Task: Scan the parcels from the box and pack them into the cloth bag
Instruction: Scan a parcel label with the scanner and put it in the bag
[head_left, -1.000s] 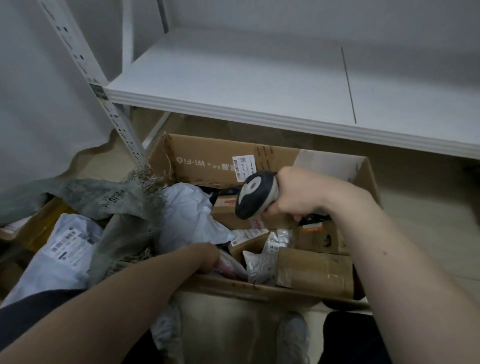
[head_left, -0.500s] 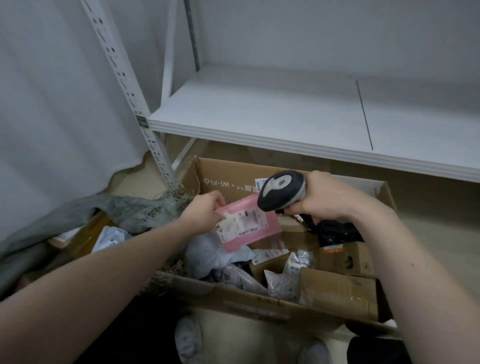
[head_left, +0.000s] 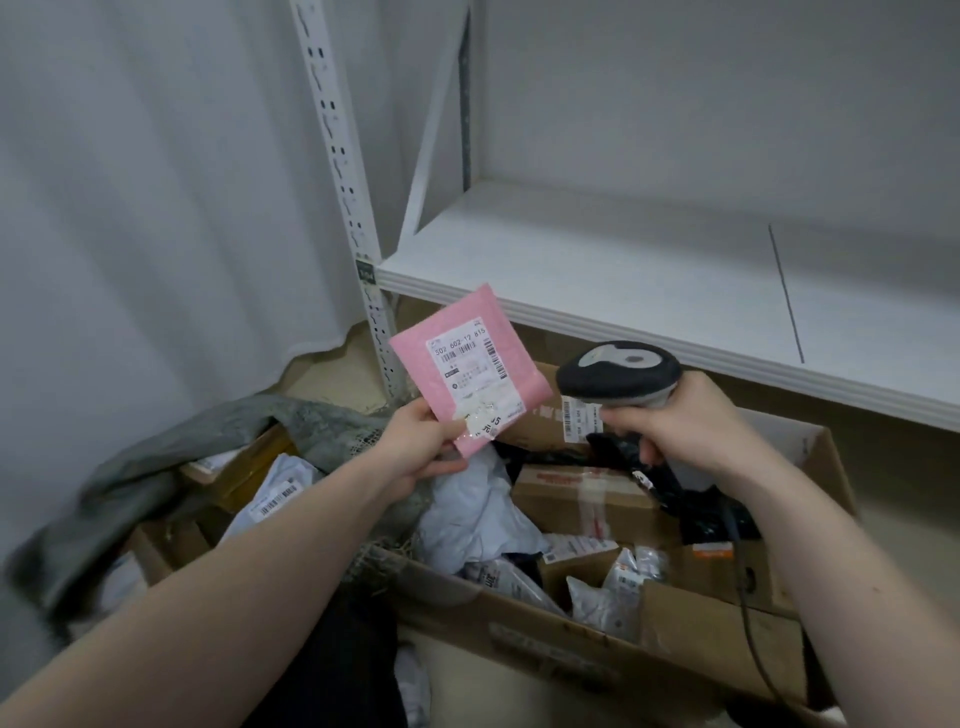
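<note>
From the head camera, the left hand (head_left: 415, 447) pinches the lower corner of 1 pink parcel (head_left: 470, 371), thumb on the label side and the other fingers (head_left: 441, 470) curled behind it. The parcel is lifted above the left end of the box, tilted, with its white shipping label facing the camera. The right hand (head_left: 685, 426) grips the handle of 1 barcode scanner (head_left: 618, 374), fingers wrapped tightly round it; the scanner's dark head points left toward the parcel and sits just beside it without touching. A dark cable (head_left: 748, 613) runs down from the scanner along the right forearm.

Below both hands, 1 open cardboard box (head_left: 519, 629) stands on the floor, filled with mixed parcels: at least 3 brown cartons, 1 white poly mailer (head_left: 472, 514), several small silvery pouches and some black bags. To the left of the box lies 1 grey cloth bag (head_left: 130, 488), slumped open, with at least 2 cartons and 2 white labelled mailers inside it.

Behind the box stands 1 white metal rack, with 1 shelf board (head_left: 649, 270) and 1 perforated upright (head_left: 343, 171) visible. A pale curtain (head_left: 156, 182) hangs at the left
</note>
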